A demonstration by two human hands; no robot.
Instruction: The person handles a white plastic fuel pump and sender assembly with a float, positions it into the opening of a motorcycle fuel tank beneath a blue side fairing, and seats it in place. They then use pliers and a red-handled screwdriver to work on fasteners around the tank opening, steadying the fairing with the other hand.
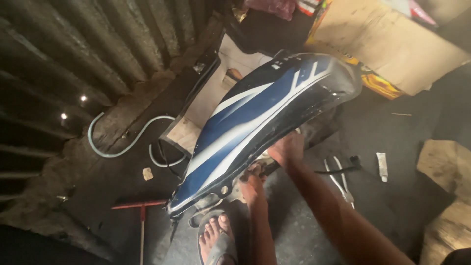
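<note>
A long blue, white and black motorcycle body panel (255,118) stands tilted on its edge in the middle of the view. My right hand (288,148) grips its lower edge near the middle. My left hand (251,182) is closed on the same underside edge, lower and closer to me; its fingertips are hidden behind the panel. A sandalled foot (216,235) rests on the dark floor just below the panel's near end.
A red T-handle wrench (140,208) lies on the floor at the left. A pale hose (105,147) curls beside the corrugated metal wall (73,54). Pliers (341,172) and a small tube (382,166) lie right of my arms. Cardboard (387,39) sits at the back right.
</note>
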